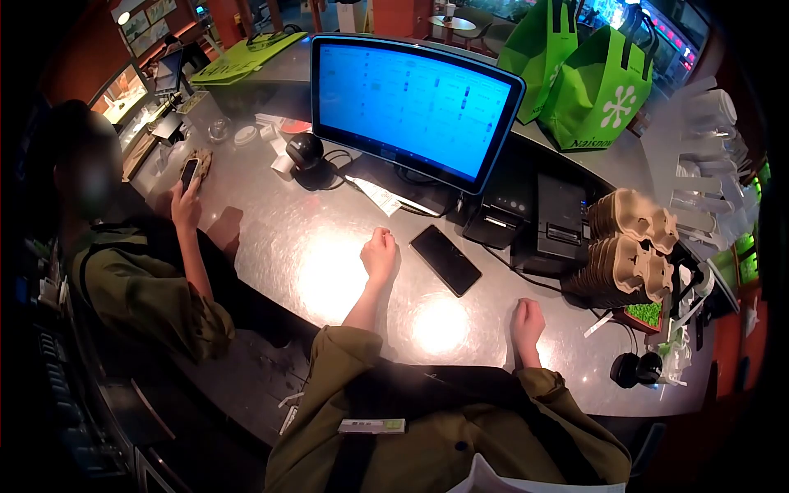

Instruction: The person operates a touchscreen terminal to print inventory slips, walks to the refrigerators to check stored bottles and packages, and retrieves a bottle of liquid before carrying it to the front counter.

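Black phone [446, 260] lying on counter [308, 267]. Left hand [379, 256] resting left of phone, right hand [528, 324] resting right of it; both forming closed fists.

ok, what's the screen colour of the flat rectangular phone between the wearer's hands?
Black; the flat rectangular phone shows best in the head view.

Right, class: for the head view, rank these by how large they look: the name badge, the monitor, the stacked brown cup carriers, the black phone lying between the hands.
1. Monitor
2. Stacked brown cup carriers
3. Black phone
4. Name badge
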### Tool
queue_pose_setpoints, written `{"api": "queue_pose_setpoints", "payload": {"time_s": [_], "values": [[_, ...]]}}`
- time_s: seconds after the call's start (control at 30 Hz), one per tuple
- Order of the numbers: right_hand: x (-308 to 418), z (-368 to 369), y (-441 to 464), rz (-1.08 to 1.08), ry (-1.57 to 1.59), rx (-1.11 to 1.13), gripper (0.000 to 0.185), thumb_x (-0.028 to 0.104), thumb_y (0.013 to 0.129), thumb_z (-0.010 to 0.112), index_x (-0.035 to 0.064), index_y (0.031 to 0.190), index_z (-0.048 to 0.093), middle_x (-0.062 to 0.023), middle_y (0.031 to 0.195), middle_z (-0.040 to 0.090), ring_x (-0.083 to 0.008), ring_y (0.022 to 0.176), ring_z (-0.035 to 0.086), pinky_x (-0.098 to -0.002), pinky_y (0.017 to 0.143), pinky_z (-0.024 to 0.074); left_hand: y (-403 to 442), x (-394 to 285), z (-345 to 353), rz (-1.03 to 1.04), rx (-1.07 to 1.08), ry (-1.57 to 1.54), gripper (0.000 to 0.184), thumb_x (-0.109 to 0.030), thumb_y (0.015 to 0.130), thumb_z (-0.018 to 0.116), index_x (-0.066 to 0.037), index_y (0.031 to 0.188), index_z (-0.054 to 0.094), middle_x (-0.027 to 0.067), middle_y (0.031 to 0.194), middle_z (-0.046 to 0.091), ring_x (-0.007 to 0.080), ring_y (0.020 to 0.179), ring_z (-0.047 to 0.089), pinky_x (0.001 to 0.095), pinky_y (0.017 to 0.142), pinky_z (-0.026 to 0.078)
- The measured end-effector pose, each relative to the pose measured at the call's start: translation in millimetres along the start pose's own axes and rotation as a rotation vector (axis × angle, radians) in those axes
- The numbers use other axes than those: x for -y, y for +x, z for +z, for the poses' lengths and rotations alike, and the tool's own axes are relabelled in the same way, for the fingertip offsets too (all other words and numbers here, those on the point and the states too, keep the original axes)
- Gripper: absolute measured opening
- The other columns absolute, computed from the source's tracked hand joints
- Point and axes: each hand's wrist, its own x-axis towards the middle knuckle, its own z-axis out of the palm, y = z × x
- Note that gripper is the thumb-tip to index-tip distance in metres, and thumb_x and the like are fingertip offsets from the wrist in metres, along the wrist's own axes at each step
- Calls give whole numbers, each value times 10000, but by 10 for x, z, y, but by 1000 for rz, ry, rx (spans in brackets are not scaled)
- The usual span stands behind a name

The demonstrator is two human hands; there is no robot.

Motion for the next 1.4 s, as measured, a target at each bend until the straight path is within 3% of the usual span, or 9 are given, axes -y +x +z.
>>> {"api": "queue_pose_setpoints", "payload": {"time_s": [0.3,0.4,0.47,0.53,0.6,0.7,0.83,0.93,1.4], "values": [[8,3,9,-33,7,-19,106,76,820,488,11,812,571,-141,758,564,-301,676,554,-352,618,437,-3,-20,-18,4,2,-4,133,-174,798,492,-88,830,589,110,646,612,307,625,603,406,571,454],[10,5,21,-24,-6,-12,105,78,818,489,13,809,572,-140,758,565,-300,678,556,-353,616,437,113,-60,-5,-81,-84,-250,161,-142,798,484,-77,884,603,99,603,583,289,574,578,391,565,445],[20,-10,12,-10,-31,-5,104,79,816,491,15,809,572,-139,757,566,-300,679,557,-355,615,438,457,-398,-145,-41,-133,-269,237,-98,782,489,-66,990,598,98,712,572,260,678,555,352,640,436],[61,-30,19,-7,-18,-7,103,80,815,492,16,808,572,-139,756,567,-300,679,559,-358,617,439,889,-890,-326,423,-381,-279,331,-59,750,504,-67,1074,572,113,881,534,266,841,501,359,748,397],[84,-41,7,-6,-10,-4,103,81,813,493,16,808,573,-139,755,568,-300,678,560,-359,619,441,1227,-1146,-404,491,-360,-95,418,-36,726,516,-104,1138,541,122,993,476,283,952,439,386,800,351],[71,-44,20,5,-13,-1,100,81,810,498,18,812,575,-142,763,570,-308,691,559,-357,628,442,1438,-1367,-396,358,-350,119,473,-23,708,528,-138,1167,525,126,992,448,289,939,416,403,792,338],[37,-31,-4,14,-19,3,89,73,806,502,20,814,573,-151,779,567,-327,719,554,-355,639,440,1494,-1348,-327,338,-249,219,554,-20,684,541,-155,1218,476,138,1015,417,298,949,384,394,811,320],[67,-33,11,23,0,6,86,70,805,500,21,817,569,-153,778,564,-331,712,552,-358,630,438,1480,-1380,-345,312,-377,67,540,-8,666,520,-123,1194,498,136,1011,410,297,943,376,400,823,307],[37,-39,-16,30,15,-25,100,73,800,497,25,832,578,-153,773,570,-330,707,557,-366,635,443,1062,-1721,-185,640,-235,37,446,-9,652,561,-80,1092,564,107,955,451,267,930,413,395,812,313]]}}
